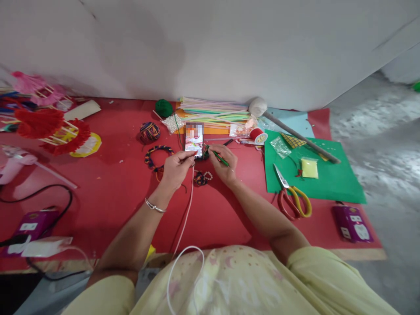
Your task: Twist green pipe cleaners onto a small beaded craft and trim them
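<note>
Left hand [177, 169]: fingers pressed together at lower edge of phone [193, 141]; anything pinched, unclear. Right hand [225, 163]: fingers pinched green tool [221, 158] pen-fashion, likely for control, beside dark yarn [206, 152]. Phone lay screen-up on bench [223, 218], probably for viewing.

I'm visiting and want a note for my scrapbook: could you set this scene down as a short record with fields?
Left hand: at the lower edge of the lit phone
Right hand: holding a slim green tool
Cable: pale, running from the phone toward the person
Near left hand: braided ring, multicoloured yarn ball
Farther back: green yarn ball
Off to the right: scissors, partly on a green sheet
</note>
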Demonstrator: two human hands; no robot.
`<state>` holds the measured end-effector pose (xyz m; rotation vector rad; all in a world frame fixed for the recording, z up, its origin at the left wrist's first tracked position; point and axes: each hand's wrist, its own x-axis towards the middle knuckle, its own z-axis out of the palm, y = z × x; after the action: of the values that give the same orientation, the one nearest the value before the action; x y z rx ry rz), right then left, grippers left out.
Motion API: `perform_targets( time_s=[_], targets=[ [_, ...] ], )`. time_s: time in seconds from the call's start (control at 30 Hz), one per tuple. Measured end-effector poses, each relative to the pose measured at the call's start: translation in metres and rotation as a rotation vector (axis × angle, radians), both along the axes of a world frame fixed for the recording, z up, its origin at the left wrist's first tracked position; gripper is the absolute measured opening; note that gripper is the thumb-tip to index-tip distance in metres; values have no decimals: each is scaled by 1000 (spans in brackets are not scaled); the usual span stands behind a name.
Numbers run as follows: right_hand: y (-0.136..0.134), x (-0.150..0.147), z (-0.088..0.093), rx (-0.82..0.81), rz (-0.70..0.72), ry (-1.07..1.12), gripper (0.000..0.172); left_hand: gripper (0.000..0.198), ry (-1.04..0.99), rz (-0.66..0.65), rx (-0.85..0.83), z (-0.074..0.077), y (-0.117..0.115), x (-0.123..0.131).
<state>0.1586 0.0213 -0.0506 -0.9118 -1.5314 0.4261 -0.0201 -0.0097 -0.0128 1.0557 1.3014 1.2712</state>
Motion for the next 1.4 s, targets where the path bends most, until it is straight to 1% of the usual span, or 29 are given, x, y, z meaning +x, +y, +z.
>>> perform_targets(
  time_s=[0.1, 0.13, 0.2, 0.23, 0.27, 0.33, 0.37, 0.4, 0.47, 0.53, 0.57, 0.63, 0.67, 0.73, 0.8, 0.83, 0.87, 0.9, 0.97, 1.0, 1.07, 1.13, 1.2, 1.27, 1.33, 1.4],
  targets=[
    [-2, -2, 1, -58, 37, 47, 10, 23, 238, 82, 177, -7, 11, -21],
    [-3, -3, 2, -76, 45, 59, 10, 22, 330, 139, 227, -9, 15, -31],
    [-5, -4, 3, -107, 48, 79, 11, 19, 530, 303, 324, -13, 22, -51],
    [-6, -4, 3, -118, 50, 86, 11, 19, 616, 328, 338, -15, 25, -61],
    [-6, -4, 3, -127, 54, 93, 11, 17, 675, 361, 330, -18, 27, -70],
    [-6, -6, 4, -143, 70, 108, 12, 18, 752, 388, 300, -22, 30, -84],
    [-6, -7, 4, -155, 82, 119, 12, 23, 782, 427, 322, -23, 31, -88],
    [-6, -8, 4, -174, 98, 135, 12, 27, 800, 444, 348, -24, 31, -91],
    [-7, -10, 5, -237, 136, 186, 14, 27, 818, 470, 400, -21, 31, -89],
    [-7, -12, 7, -320, 189, 243, 16, 21, 808, 458, 409, -15, 28, -80],
    [-8, -13, 9, -364, 215, 267, 17, 21, 778, 431, 402, -10, 27, -73],
    [-9, -13, 13, -438, 254, 301, 20, 18, 627, 401, 373, 0, 23, -56],
    [-10, -13, 15, -463, 271, 310, 22, 18, 528, 342, 345, 5, 21, -48],
    [-11, -12, 21, -494, 311, 315, 24, 24, 292, 137, 284, 14, 17, -31],
    [-11, -10, 26, -503, 370, 310, 24, 37, 31, -75, 238, 18, 13, -20],
    [-11, -10, 28, -505, 397, 305, 24, 43, -67, -161, 199, 19, 12, -16],
    [-12, -9, 30, -506, 414, 299, 24, 45, -138, -216, 165, 19, 10, -14],
    [-12, -8, 31, -504, 425, 289, 24, 41, -184, -247, 134, 18, 10, -13],
    [-12, -6, 33, -477, 431, 257, 23, 27, -192, -256, 81, 15, 9, -14],
    [-12, -5, 34, -454, 435, 236, 22, 26, -159, -243, 70, 13, 9, -15],
    [-13, -3, 36, -393, 456, 171, 19, 40, -45, -208, 78, 10, 11, -18],
    [-13, 0, 39, -326, 487, 68, 15, 51, 72, -165, 122, 9, 12, -19],
    [-13, 3, 43, -266, 504, -41, 12, 53, 150, -145, 172, 10, 12, -19],
    [-12, 5, 46, -219, 477, -106, 11, 43, 213, -138, 229, 11, 12, -19],
    [-12, 7, 48, -183, 411, -124, 11, 29, 258, -125, 264, 10, 11, -17],
    [-11, 7, 49, -170, 360, -140, 11, 27, 253, -90, 257, 8, 10, -15]
  ],
)
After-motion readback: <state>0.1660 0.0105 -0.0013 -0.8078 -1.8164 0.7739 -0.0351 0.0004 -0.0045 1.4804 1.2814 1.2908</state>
